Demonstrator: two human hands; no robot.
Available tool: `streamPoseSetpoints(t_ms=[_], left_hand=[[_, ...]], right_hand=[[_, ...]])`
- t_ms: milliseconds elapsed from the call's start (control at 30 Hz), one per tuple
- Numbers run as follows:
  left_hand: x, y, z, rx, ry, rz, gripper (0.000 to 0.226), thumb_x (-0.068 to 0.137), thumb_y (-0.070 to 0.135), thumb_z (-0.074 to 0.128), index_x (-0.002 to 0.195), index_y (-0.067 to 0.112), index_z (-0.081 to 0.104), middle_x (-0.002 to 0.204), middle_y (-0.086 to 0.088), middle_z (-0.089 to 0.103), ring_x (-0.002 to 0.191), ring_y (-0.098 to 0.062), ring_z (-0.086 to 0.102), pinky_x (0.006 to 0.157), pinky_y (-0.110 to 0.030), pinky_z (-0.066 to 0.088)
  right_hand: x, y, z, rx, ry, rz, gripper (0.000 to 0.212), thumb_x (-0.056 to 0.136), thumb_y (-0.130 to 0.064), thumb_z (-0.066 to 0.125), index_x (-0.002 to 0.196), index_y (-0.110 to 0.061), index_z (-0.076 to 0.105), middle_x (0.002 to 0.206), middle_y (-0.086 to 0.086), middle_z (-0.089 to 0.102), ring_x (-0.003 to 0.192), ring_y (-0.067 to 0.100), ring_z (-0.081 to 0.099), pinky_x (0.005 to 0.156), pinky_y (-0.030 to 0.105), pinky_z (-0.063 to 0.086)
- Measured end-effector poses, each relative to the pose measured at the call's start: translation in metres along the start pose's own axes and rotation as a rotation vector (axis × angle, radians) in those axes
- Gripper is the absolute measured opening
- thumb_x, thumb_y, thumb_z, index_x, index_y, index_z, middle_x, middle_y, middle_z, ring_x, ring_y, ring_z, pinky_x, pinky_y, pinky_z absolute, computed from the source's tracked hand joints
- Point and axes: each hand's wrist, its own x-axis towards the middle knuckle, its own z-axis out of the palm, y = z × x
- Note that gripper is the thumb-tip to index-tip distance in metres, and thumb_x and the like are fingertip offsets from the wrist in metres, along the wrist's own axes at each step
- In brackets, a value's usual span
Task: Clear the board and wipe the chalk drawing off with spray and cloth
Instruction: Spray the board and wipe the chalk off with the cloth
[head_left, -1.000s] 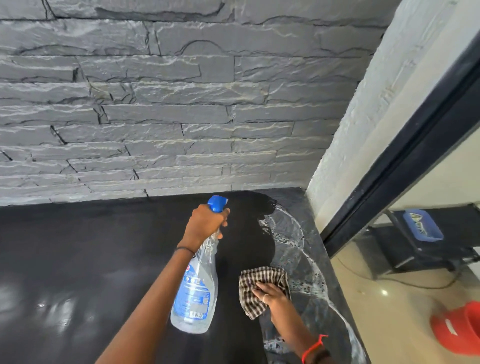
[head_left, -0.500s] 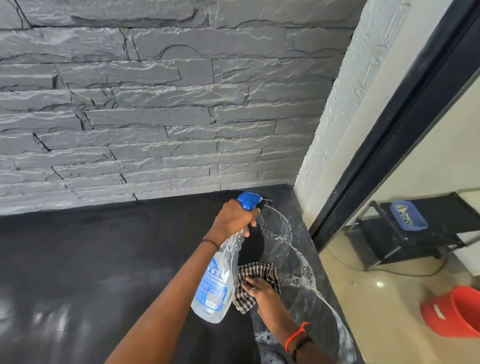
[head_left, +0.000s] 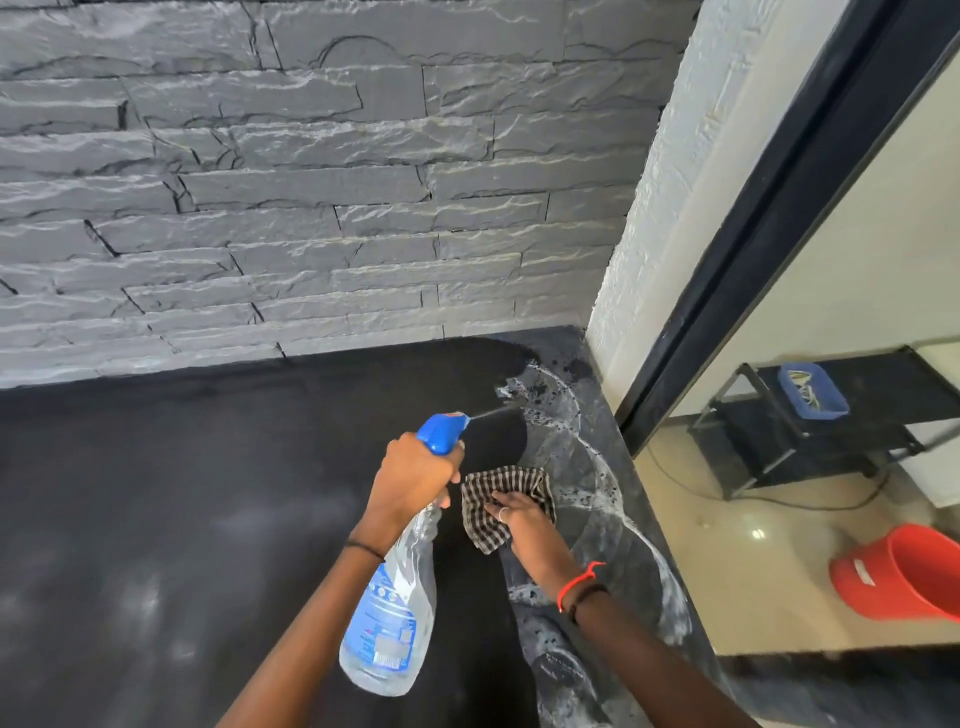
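Right now, at the left of the frame, I see the dark board (head_left: 156, 493) lying flat, dull black with faint pale smears toward the lower left, and a grey stone wall (head_left: 311, 182) rising behind it across the upper frame. Near the centre, my left hand (head_left: 413, 480) is closed around the neck of a clear spray bottle (head_left: 389, 613) with a blue label and a blue trigger head; the nozzle points toward the upper right, and a thin jet leaves it toward the wet patch. Just beside it on the right, my right hand (head_left: 519, 514) presses flat, fingers spread, on a checked cloth (head_left: 493, 509) that lies on the board. To the right of the cloth, curved white chalk lines (head_left: 597, 467) run down the board's right side, speckled with droplets. Past the board's edge, at the far right of the frame, a blue tray (head_left: 813, 392) sits on a black stand (head_left: 810, 447), and a red bucket (head_left: 904, 571) stands on the pale floor at the lower right.
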Motion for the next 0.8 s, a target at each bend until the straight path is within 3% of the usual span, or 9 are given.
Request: streamPoseSetpoints(t_ms=[167,267,400,533,800], left_hand=[[-0.014,-0.022,-0.004,0.027,-0.035,-0.021,0.029,0.081,0.034,0.060,0.074,0.007,0.066,0.064,-0.012,0.071,0.044,-0.023,0.063,0.071,-0.040,0.057],[-0.021,-0.028,-0.006,-0.003,-0.002,-0.044,0.031,0.079,0.035,0.058,0.065,0.008,0.062,0.063,-0.018,0.069,0.043,-0.024,0.063,0.070,-0.041,0.057],[-0.022,-0.030,-0.008,-0.004,0.042,-0.048,0.031,0.086,0.030,0.062,0.069,0.004,0.064,0.056,-0.015,0.067,0.046,-0.024,0.064,0.063,-0.025,0.052],[-0.023,-0.033,-0.012,-0.054,0.066,-0.054,0.030,0.089,0.031,0.062,0.076,0.004,0.065,0.067,-0.011,0.070,0.041,-0.018,0.061,0.056,-0.018,0.050],[-0.021,-0.041,-0.029,-0.164,0.146,-0.072,0.023,0.091,0.027,0.063,0.083,0.006,0.063,0.073,-0.007,0.070,0.040,-0.017,0.058,0.047,-0.021,0.048]], right_hand=[[-0.003,0.002,0.003,0.034,0.022,-0.008,0.068,0.081,0.017,0.033,0.141,-0.015,0.038,0.152,0.002,0.027,0.141,0.016,0.019,0.105,0.009,-0.003],[-0.004,0.003,0.006,0.048,0.036,-0.005,0.068,0.081,0.017,0.032,0.140,-0.016,0.039,0.152,0.001,0.028,0.141,0.015,0.018,0.103,0.009,-0.004],[-0.003,0.006,0.006,0.012,0.021,-0.019,0.070,0.080,0.017,0.034,0.142,-0.015,0.036,0.153,0.001,0.026,0.141,0.015,0.019,0.104,0.009,-0.005],[-0.001,0.019,0.009,-0.009,0.002,-0.017,0.072,0.078,0.017,0.038,0.142,-0.017,0.037,0.152,0.002,0.028,0.141,0.018,0.021,0.111,0.016,0.003],[0.006,0.104,-0.037,-0.058,0.104,0.157,0.080,0.065,0.022,0.038,0.135,-0.016,0.048,0.144,0.005,0.043,0.132,0.020,0.037,0.111,0.019,0.015]])
